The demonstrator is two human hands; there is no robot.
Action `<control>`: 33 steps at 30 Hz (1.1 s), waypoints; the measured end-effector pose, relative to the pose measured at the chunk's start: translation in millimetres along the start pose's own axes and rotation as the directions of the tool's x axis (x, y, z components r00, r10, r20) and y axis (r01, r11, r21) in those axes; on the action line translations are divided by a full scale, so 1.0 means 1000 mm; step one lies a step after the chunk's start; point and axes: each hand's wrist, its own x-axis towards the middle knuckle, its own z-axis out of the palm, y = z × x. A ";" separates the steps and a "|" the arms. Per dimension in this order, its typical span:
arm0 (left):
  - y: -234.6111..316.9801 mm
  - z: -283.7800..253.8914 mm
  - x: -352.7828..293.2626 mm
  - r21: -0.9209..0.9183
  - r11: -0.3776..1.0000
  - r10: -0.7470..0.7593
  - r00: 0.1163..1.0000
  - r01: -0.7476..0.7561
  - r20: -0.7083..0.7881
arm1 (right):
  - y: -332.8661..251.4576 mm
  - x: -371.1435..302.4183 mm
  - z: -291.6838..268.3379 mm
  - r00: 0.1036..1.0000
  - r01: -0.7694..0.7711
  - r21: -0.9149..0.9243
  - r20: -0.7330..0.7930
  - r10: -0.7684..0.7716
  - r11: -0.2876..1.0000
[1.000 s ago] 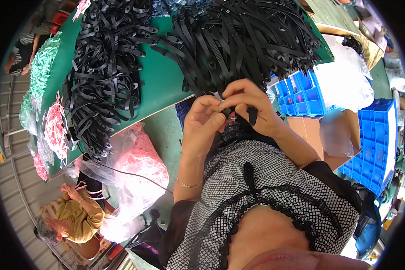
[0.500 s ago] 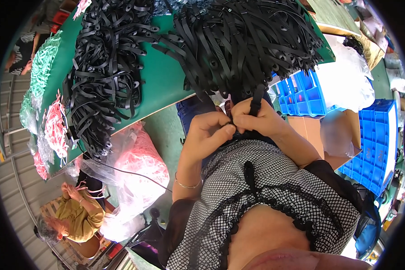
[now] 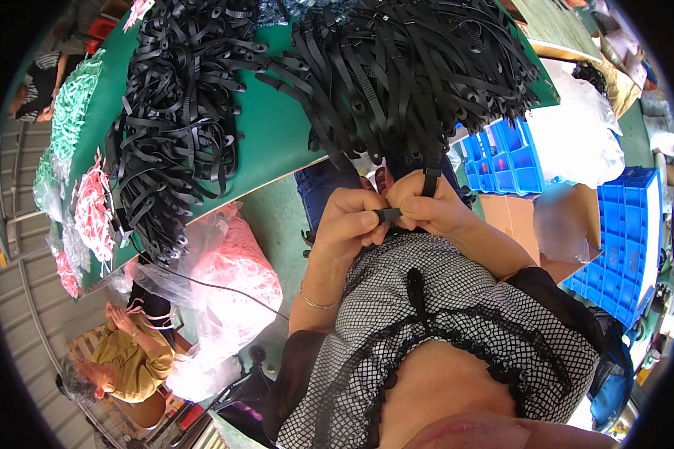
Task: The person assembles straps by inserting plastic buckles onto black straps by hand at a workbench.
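Note:
Just beyond the table's near edge, my two hands meet over my lap. My left hand (image 3: 350, 218) is closed, its thumb and forefinger pinching the end of a black strap (image 3: 388, 215). Close against it, my right hand (image 3: 436, 206) is closed on the same strap, thumb pressed down. Part of the strap stands up past the right hand's fingers, with a small black buckle on it. A thick heap of black straps (image 3: 412, 71) hangs over the table edge right above my hands. Fingers hide the strap's middle.
Another long pile of black straps (image 3: 180, 120) lies on the green table (image 3: 269, 161) to the left. Pink bundles (image 3: 93, 206) and green bundles (image 3: 75, 97) sit at its far left. Blue crates (image 3: 618, 239) and a cardboard box (image 3: 513, 224) stand at right. A seated co-worker (image 3: 131, 348) is at lower left.
My left hand has shifted slightly right and turned, and a black strap end now shows between both thumbs. The strap part above my right hand stands more upright.

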 end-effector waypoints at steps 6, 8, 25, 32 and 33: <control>0.015 0.012 -0.002 0.479 0.862 -0.047 0.968 0.165 -0.248 | -0.023 0.012 0.008 0.972 0.133 -0.733 -0.034 -0.230 0.667; 0.017 0.012 0.000 0.459 0.872 -0.062 0.967 0.174 -0.249 | -0.023 0.012 0.001 0.960 0.253 -0.789 0.134 -0.245 0.559; 0.011 0.008 -0.003 0.178 0.979 -0.066 0.979 0.102 -0.195 | -0.006 0.011 -0.002 0.974 0.174 -0.390 -0.070 -0.217 0.905; 0.004 0.005 0.001 0.068 0.996 0.070 0.945 -0.051 -0.320 | -0.006 0.010 -0.007 0.953 0.188 -0.550 -0.097 -0.286 0.814; 0.004 0.005 0.001 0.069 0.996 0.070 0.945 -0.050 -0.319 | -0.006 0.009 -0.006 0.950 0.173 -0.572 -0.118 -0.289 0.802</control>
